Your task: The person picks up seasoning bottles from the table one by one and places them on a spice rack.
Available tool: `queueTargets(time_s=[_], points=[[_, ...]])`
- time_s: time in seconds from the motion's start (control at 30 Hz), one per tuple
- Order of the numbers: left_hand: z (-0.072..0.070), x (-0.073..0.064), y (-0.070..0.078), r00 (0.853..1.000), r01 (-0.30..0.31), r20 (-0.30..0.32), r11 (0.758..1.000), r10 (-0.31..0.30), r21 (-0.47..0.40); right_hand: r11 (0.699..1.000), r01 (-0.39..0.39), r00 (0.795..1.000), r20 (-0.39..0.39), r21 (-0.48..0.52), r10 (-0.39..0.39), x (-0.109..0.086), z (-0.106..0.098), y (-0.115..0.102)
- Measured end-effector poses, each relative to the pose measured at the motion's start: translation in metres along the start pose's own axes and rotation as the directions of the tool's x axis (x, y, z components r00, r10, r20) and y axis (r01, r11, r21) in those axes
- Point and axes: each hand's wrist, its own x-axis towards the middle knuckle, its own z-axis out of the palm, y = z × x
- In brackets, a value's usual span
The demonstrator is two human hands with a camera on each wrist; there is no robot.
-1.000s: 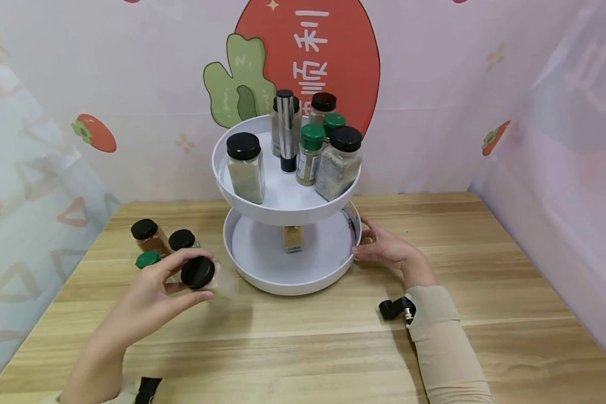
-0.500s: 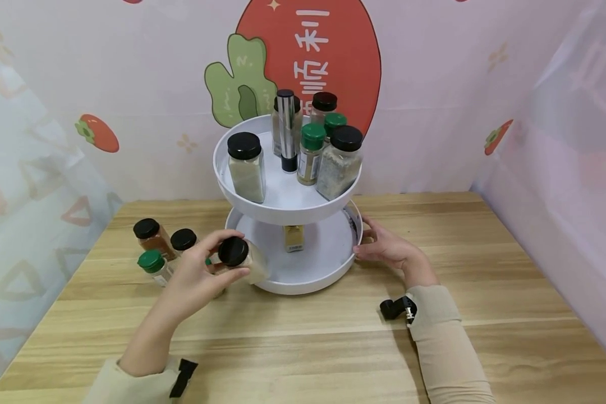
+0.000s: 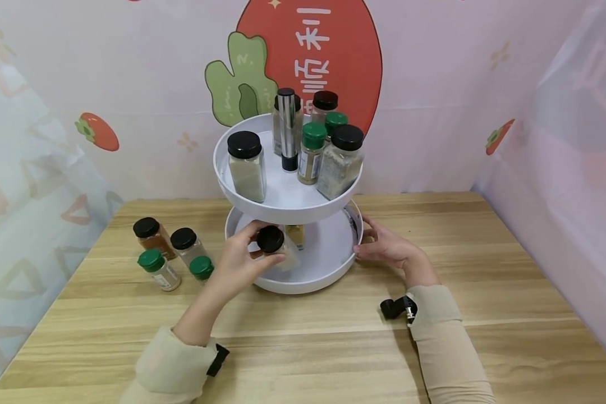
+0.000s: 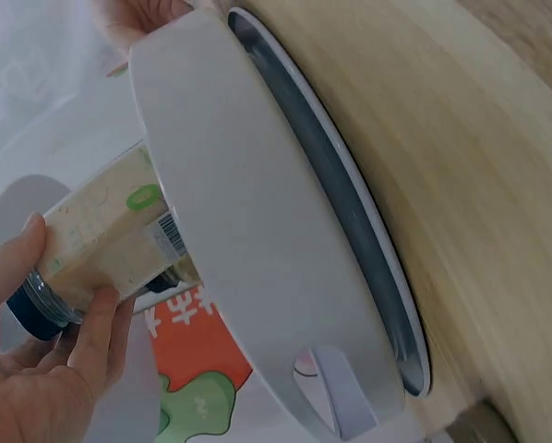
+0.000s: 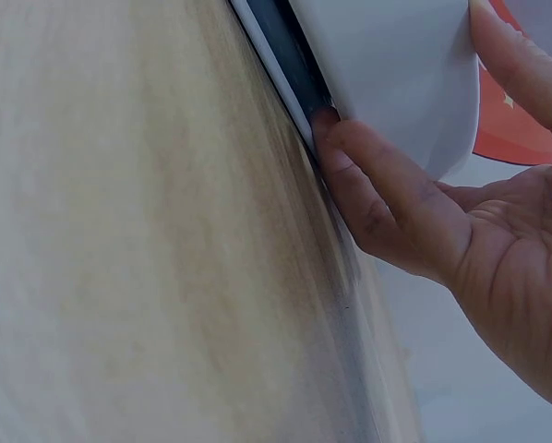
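My left hand [image 3: 239, 258] grips a clear spice jar [image 3: 288, 258] with a black lid. The jar is tilted over the lower tier [image 3: 303, 287] of a white two-tier turntable, below the upper tier [image 3: 295, 215]. In the left wrist view, the jar [image 4: 105, 231] shows pale contents and a barcode label, with fingers and thumb around its lid end. My right hand [image 3: 391, 247] holds the right side of the lower tier. The right wrist view shows its thumb near the rim and its fingertips at the base of the wall [image 5: 396, 83]. A small yellow box [image 3: 296, 233] stands on the lower tier, partly hidden.
On the upper tier stand several jars, including a black-lidded jar [image 3: 247, 174], a green-capped bottle [image 3: 310, 160] and a silver tube [image 3: 287, 126]. Left on the wooden table are an orange-brown jar [image 3: 154, 238], a black-lidded jar [image 3: 189, 249] and two green-capped bottles [image 3: 164, 275].
My left hand has carried the jar rightward from beside the turntable to over its lower tier. The bottles it covered on the left now show more. My right hand has stayed put.
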Motion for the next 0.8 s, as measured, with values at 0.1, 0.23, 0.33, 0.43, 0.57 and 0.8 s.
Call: queueTargets(time_s=[0.1, 0.23, 0.33, 0.43, 0.57, 0.8], points=[[0.006, 0.003, 0.000, 1.000, 0.005, -0.004, 1.000, -0.005, -0.002, 1.000, -0.003, 1.000, 0.004, 0.001, 0.003, 0.000, 0.001, -0.001], [0.012, 0.006, 0.000, 1.000, -0.006, 0.003, 1.000, 0.006, 0.023, 1.000, -0.006, 1.000, 0.004, -0.003, 0.006, 0.000, 0.002, -0.003], [0.018, 0.009, -0.001, 1.000, -0.017, 0.014, 0.999, 0.017, 0.033, 1.000, -0.006, 1.000, 0.003, -0.009, 0.006, 0.000, 0.002, -0.003], [0.025, 0.013, 0.000, 0.999, -0.027, 0.027, 0.999, 0.027, 0.032, 1.000, -0.003, 1.000, 0.002, -0.014, 0.003, 0.000, 0.001, -0.002], [0.035, 0.019, 0.003, 0.998, -0.057, 0.020, 0.996, 0.056, 0.073, 1.000, -0.003, 1.000, 0.002, -0.014, 0.003, 0.000, -0.001, -0.001], [0.055, 0.030, 0.009, 0.995, -0.094, -0.003, 0.969, 0.097, 0.228, 1.000, 0.003, 1.000, 0.014, -0.011, -0.003, 0.000, -0.002, -0.001]])
